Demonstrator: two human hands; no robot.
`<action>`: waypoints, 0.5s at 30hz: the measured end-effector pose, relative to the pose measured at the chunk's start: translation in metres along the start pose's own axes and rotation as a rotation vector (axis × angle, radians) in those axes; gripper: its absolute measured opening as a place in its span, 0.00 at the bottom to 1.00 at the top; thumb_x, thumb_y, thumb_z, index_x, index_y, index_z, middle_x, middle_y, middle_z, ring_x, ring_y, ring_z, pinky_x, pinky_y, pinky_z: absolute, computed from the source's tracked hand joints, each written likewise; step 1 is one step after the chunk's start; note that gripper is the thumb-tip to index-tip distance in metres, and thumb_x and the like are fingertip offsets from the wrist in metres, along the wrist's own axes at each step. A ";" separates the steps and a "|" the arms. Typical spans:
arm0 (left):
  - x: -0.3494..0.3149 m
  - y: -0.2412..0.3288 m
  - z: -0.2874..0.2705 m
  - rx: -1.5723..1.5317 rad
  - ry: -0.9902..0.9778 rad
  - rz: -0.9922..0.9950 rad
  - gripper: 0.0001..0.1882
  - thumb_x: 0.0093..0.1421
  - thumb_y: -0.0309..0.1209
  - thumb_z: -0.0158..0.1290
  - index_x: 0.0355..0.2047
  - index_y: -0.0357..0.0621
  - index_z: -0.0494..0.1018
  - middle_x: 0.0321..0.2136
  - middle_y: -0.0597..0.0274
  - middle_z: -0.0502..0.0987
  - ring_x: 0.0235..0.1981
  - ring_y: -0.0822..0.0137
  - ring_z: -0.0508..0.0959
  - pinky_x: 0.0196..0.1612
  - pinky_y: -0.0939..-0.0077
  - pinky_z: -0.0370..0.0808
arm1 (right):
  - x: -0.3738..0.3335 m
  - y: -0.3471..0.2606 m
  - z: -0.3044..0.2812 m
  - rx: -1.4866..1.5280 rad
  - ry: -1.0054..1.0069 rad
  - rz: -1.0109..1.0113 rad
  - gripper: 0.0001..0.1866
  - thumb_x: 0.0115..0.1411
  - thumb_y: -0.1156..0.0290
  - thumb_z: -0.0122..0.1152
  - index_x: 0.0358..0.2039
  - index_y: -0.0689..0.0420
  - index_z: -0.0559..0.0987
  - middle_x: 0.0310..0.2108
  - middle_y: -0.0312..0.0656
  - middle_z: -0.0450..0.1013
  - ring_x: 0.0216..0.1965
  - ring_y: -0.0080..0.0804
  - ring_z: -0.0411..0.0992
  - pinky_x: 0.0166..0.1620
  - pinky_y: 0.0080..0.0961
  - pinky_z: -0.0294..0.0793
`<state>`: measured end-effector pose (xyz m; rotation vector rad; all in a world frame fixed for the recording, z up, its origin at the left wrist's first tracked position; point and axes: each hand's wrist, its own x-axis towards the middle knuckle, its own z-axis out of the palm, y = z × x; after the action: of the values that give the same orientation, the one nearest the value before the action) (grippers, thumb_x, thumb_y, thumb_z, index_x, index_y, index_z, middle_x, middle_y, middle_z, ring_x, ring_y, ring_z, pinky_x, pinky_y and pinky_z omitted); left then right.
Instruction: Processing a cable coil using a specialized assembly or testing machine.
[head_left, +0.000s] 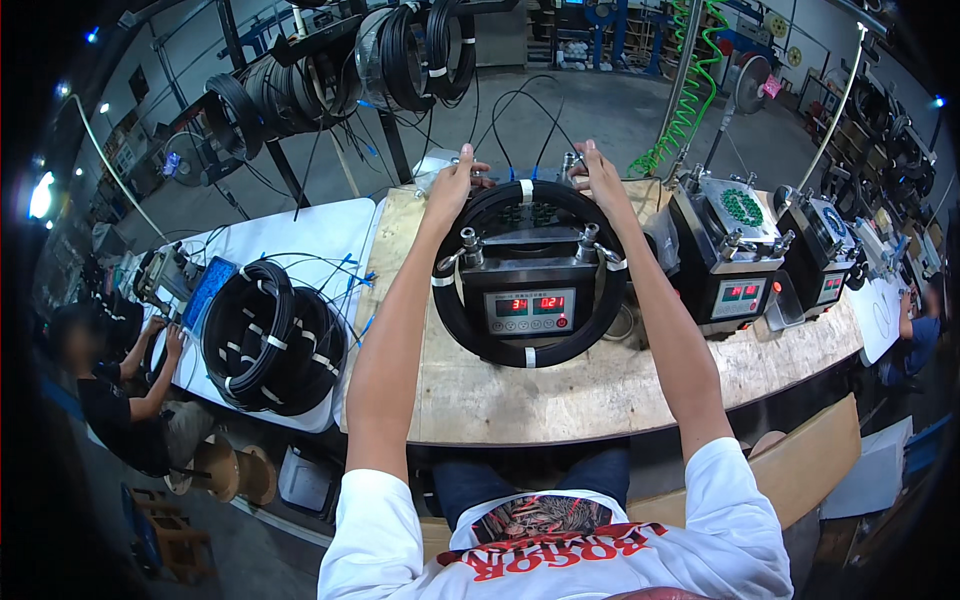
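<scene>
A black cable coil [456,325] with white bands rings the front of a polishing machine [500,298] with red-lit digits. My left hand [456,187] is at the machine's far left corner, thumb raised and apart from fingers that point inward. At the far right corner, my right hand [600,181] has its thumb up and its fingers beside a metal clamp post [570,165]; whether they touch it I cannot tell. Both hands look open. Two front clamps, the left clamp [470,246] and the right clamp [588,243], stand inside the coil. Blue-tipped cable ends [536,172] rise behind it.
More black coils [270,340] lie on the white table [330,228] to the left. Two similar machines, the nearer one [735,290] with a green-dotted plate, stand right on the wooden bench [470,410]. Green spiral hoses [690,90] hang behind. A person [120,390] works at far left.
</scene>
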<state>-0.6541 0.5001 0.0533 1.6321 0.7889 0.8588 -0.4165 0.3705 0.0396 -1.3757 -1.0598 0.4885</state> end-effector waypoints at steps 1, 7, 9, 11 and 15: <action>0.000 -0.001 -0.001 0.001 0.002 -0.002 0.41 0.69 0.63 0.33 0.42 0.33 0.80 0.31 0.52 0.83 0.33 0.66 0.80 0.42 0.76 0.72 | -0.001 -0.003 0.001 0.006 -0.025 0.024 0.38 0.71 0.40 0.34 0.60 0.63 0.69 0.34 0.43 0.73 0.32 0.27 0.71 0.37 0.23 0.72; 0.004 -0.004 -0.004 0.114 0.000 0.057 0.41 0.69 0.62 0.32 0.41 0.35 0.81 0.31 0.53 0.84 0.34 0.66 0.80 0.44 0.73 0.69 | -0.004 -0.009 0.001 0.002 -0.044 0.053 0.38 0.71 0.41 0.35 0.59 0.65 0.70 0.31 0.43 0.76 0.26 0.24 0.66 0.31 0.23 0.67; 0.006 -0.007 -0.008 0.109 -0.024 0.026 0.41 0.69 0.63 0.31 0.46 0.37 0.79 0.34 0.56 0.83 0.37 0.69 0.78 0.35 0.76 0.67 | -0.005 -0.010 0.002 0.000 -0.059 0.043 0.38 0.71 0.41 0.34 0.59 0.66 0.70 0.32 0.44 0.76 0.27 0.25 0.68 0.31 0.23 0.68; 0.000 -0.001 -0.003 0.099 -0.002 0.016 0.41 0.69 0.63 0.31 0.43 0.36 0.80 0.32 0.55 0.84 0.35 0.67 0.78 0.39 0.75 0.68 | -0.006 -0.010 0.001 -0.006 -0.065 0.036 0.39 0.71 0.40 0.34 0.59 0.67 0.70 0.33 0.45 0.77 0.28 0.25 0.69 0.32 0.23 0.68; 0.000 -0.001 -0.002 0.119 0.059 0.028 0.42 0.68 0.63 0.32 0.40 0.34 0.81 0.29 0.55 0.84 0.34 0.67 0.79 0.41 0.74 0.69 | -0.007 -0.011 0.003 0.005 -0.058 0.032 0.40 0.71 0.41 0.34 0.59 0.69 0.69 0.43 0.47 0.76 0.33 0.27 0.74 0.34 0.24 0.70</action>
<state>-0.6559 0.5017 0.0523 1.7321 0.8740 0.8982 -0.4251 0.3642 0.0469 -1.3826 -1.0841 0.5568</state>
